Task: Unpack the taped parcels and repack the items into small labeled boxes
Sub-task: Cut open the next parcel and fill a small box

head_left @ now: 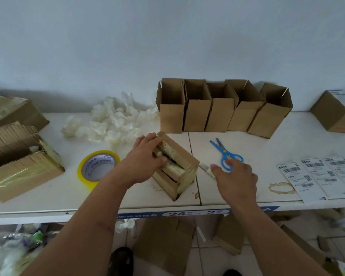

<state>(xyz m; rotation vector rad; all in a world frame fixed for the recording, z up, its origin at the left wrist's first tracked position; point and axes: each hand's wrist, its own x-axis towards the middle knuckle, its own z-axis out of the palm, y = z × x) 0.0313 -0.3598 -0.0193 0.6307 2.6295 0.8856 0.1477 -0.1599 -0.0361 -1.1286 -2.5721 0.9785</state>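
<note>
- My left hand (145, 156) grips the small brown cardboard parcel wrapped in clear tape (175, 166), fingers curled over its top edge and thumb on the near face. The parcel sits on the white table (247, 140), just in front of me and beside the yellow roll of packing tape (98, 166).
- My right hand (235, 180) holds nothing. Its fingers are loosely spread, hovering over the handles of the blue plastic scissors (225, 154), which lie on the table to the right of the parcel.
- The parcel's top seam looks partly split already, with a dark gap showing, so I judge the step is to open it fully.
- To do it well, I should take the scissors by the handles and keep my left hand pressing the parcel down so it cannot slide.
- I should run the blade shallowly along the tape seam, away from my left fingers, so nothing inside gets cut.
- There is also a small pale tool (205, 169) just beside the parcel; I cannot tell what it is.
- The row of five open brown cardboard boxes (219, 112) waits at the back, and the white printed shipping labels (315, 176) lie to the right.
</note>
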